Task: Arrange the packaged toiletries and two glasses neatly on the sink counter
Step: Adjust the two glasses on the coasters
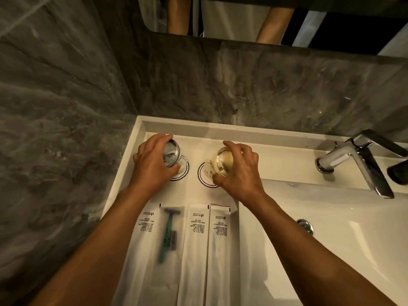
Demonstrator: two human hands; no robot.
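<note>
Both hands are closed around drinking glasses at the back of the white table, taking the chrome faucet (357,160) at the right as the landmark. The right hand (237,171) grips a clear glass (221,161) from above, fingers curled over its far side and thumb on the near side. This glass is tilted, its base turned up toward the camera, and it sits over a round paper coaster (204,175) with a scalloped black edge. It is the glass nearer the faucet, well to the faucet's left.

The left hand (152,164) wraps a second glass (172,154) the same way. That glass is also tilted with its base showing, over a second scalloped coaster (182,171), farther left from the faucet and close to the table's raised left rim (132,146). Whether either glass touches its coaster cannot be told.

Nearer the camera than the glasses, and left of the faucet, four long white packaged toiletries lie side by side, lengthwise toward the viewer. One packet (170,237) has a clear face showing a green-handled razor. To its left is a printed packet (146,226), partly under the left forearm. To its right are two more printed packets (195,239) (223,241), edges touching or slightly overlapping.

The sink basin (331,239) opens below the faucet, with its round overflow fitting (305,226) on the inner wall.
</note>
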